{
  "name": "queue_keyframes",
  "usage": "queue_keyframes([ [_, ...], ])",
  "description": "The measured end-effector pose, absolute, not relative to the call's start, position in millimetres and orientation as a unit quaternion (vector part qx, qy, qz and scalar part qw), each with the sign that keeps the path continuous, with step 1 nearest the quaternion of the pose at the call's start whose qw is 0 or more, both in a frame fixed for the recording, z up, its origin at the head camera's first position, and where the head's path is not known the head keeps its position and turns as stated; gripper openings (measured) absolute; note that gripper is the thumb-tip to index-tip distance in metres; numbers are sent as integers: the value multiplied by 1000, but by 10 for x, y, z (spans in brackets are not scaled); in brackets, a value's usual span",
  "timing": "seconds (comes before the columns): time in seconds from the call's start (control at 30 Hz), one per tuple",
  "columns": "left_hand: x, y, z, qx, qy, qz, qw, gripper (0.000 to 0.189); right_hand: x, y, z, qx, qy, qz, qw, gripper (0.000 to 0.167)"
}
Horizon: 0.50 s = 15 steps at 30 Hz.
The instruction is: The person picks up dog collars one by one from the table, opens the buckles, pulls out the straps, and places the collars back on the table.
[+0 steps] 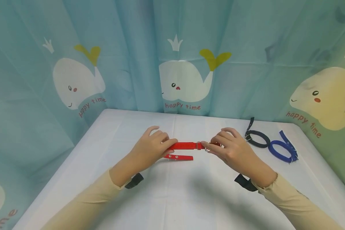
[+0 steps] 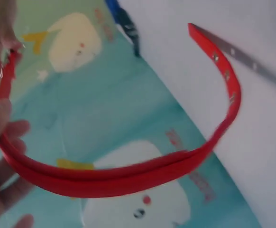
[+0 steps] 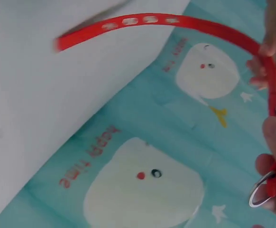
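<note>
We saw the left hand (image 1: 150, 147) and right hand (image 1: 232, 150) pinch the red collar (image 1: 183, 146) between fingers (image 1: 167, 143) above the table (image 1: 187, 204). Its surface stretched between the sleeves (image 1: 93, 191); the black collar (image 1: 259, 145) and blue collar (image 1: 277, 155) lay toward the right edge (image 1: 320, 158).

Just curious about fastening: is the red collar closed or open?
Open. The red collar has its eyeleted end loose, apart from the end the right hand holds.

red collar (image 1: 182, 146), unfastened, held up in an open curve, eyelets (image 3: 151, 19) toward one end, silver ring (image 3: 253, 194) opposite
</note>
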<state>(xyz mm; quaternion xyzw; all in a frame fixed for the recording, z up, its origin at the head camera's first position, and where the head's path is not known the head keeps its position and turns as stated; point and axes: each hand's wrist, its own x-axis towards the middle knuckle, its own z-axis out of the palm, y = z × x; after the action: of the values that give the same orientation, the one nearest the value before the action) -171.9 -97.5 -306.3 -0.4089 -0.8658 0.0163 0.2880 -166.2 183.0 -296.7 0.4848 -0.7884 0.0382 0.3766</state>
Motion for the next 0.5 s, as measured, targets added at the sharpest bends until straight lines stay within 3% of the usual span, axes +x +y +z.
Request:
queue_keyframes([
  [0.1, -1739, -1051, -3077, -430, -845, 17, 318, 34, -1672, 1857, -3012, 489, -790, 32, 368, 46],
  [0.23, -1730, -1056, -3076, -440, -833, -7, 335, 34, -1679, 1842, -3078, 488, -792, 52, 364, 22],
  [0.37, -1697, -977, -3065, -437, -835, -22, 335, 34, -1689, 1770, -3086, 487, -792, 72, 360, 31],
  [0.5, -1675, -926, -3047, -426, -848, -7, 314, 34, -1694, 1743, -3056, 484, -794, 70, 362, 26],
])
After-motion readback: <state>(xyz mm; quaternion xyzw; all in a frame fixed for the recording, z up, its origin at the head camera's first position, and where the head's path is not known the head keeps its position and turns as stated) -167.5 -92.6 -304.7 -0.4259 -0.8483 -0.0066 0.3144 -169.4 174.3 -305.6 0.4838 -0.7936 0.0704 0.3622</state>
